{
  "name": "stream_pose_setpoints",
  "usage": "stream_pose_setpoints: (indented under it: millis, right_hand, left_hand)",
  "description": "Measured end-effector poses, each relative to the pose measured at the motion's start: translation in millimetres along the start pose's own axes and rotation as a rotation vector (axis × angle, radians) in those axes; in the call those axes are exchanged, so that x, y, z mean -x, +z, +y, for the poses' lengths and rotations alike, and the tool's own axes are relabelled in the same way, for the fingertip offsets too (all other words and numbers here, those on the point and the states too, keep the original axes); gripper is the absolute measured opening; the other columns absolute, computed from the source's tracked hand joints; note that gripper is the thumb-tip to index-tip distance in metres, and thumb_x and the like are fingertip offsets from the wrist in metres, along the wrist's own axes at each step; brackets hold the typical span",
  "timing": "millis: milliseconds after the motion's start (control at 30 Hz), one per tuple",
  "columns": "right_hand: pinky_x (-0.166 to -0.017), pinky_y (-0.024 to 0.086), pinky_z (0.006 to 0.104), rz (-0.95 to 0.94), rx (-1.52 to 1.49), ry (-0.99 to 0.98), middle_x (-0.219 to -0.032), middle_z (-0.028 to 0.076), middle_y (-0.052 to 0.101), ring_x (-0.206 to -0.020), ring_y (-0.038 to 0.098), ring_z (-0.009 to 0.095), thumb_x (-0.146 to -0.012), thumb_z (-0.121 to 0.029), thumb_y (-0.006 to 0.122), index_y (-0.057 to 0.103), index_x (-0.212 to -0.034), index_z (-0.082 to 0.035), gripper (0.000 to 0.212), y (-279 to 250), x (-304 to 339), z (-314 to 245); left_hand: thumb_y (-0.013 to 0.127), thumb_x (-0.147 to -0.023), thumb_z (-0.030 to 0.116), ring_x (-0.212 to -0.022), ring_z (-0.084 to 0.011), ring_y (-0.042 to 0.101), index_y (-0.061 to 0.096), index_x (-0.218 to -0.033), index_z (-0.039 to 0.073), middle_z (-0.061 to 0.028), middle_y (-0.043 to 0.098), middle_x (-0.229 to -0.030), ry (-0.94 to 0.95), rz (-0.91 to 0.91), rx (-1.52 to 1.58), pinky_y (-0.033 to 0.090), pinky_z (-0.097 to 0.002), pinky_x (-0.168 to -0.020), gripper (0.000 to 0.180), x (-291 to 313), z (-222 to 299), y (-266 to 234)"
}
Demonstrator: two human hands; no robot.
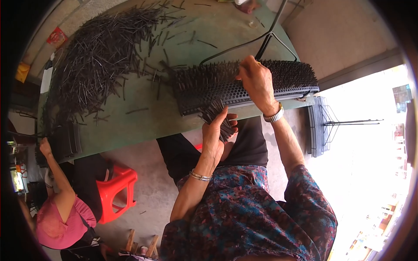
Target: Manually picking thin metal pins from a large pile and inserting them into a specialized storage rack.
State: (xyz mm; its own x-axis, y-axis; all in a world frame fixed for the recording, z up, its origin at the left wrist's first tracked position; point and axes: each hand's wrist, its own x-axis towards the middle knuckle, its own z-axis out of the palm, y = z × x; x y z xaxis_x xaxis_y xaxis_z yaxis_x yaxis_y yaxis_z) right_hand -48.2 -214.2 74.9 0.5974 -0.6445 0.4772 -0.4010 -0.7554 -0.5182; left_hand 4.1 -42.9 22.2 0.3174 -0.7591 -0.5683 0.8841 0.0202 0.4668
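Left of the left hand [213, 135], thin black sticks [98, 56] lie loose on the green table [152, 126]. That hand grips a bundle [225, 130]; beyond it, the long black perforated block [222, 93] looks mostly filled, front holes bare. The right hand [257, 82] curls over it, contents hidden.

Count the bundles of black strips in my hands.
1: the bundle in your left hand. Your right hand, over the perforated black block, may hide a strip.

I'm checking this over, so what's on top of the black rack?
Dark sticks stand on the rack, with bare holes along its near side. The right hand covers part, hiding what's beneath.
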Motion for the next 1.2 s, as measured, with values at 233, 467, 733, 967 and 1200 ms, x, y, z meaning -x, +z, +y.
stream_pose_setpoints:
  millis: [233, 467, 733, 967, 1200]
  right_hand:
    - [-0.061, 0.050, 0.0359, -0.080, -0.088, 0.057, -0.073, 0.014, 0.064, -0.068, 0.069, 0.027, -0.089, -0.008, 0.058, 0.055, -0.089, 0.000, 0.008, 13, 0, 13]
    - [-0.061, 0.048, 0.0390, -0.073, 0.085, -0.132, -0.076, 0.014, 0.062, -0.071, 0.064, 0.031, -0.088, -0.009, 0.060, 0.058, -0.088, -0.002, 0.007, 20, 0, 14]
    - [-0.063, 0.050, 0.0388, 0.091, 0.124, -0.094, -0.080, 0.012, 0.063, -0.071, 0.063, 0.030, -0.088, -0.013, 0.063, 0.065, -0.092, -0.005, 0.010, 24, 14, 16]
    - [-0.062, 0.049, 0.0389, -0.012, 0.056, -0.128, -0.082, 0.010, 0.060, -0.071, 0.062, 0.031, -0.087, -0.012, 0.064, 0.064, -0.091, -0.007, 0.007, 20, 5, 13]
    - [-0.062, 0.050, 0.0382, -0.061, 0.059, -0.225, -0.084, 0.010, 0.060, -0.076, 0.062, 0.031, -0.087, -0.011, 0.063, 0.063, -0.091, -0.006, 0.006, 21, 9, 9]
  left_hand:
    - [0.074, -0.085, 0.026, -0.061, -0.0175, 0.066, 0.064, -0.095, 0.004, -0.0106, 0.070, -0.081, 0.058, 0.029, -0.029, 0.055, -0.0307, -0.053, 0.027, 2, 0, 0]
    - [0.073, -0.086, 0.024, -0.061, -0.0184, 0.067, 0.066, -0.091, 0.002, -0.0114, 0.070, -0.079, 0.061, 0.058, -0.054, 0.054, -0.0303, -0.051, 0.024, 5, -1, 1]
    - [0.073, -0.086, 0.023, -0.064, -0.0197, 0.068, 0.065, -0.094, 0.001, -0.0112, 0.070, -0.080, 0.076, 0.054, -0.020, 0.055, -0.0315, -0.051, 0.024, 8, -1, 3]
    - [0.074, -0.085, 0.021, -0.064, -0.0200, 0.068, 0.064, -0.091, 0.002, -0.0113, 0.069, -0.079, 0.054, 0.082, -0.052, 0.056, -0.0320, -0.051, 0.022, 8, -1, 3]
    - [0.075, -0.084, 0.024, -0.062, -0.0194, 0.068, 0.065, -0.089, 0.002, -0.0108, 0.069, -0.077, 0.080, 0.082, -0.036, 0.055, -0.0311, -0.050, 0.024, 10, -4, 3]
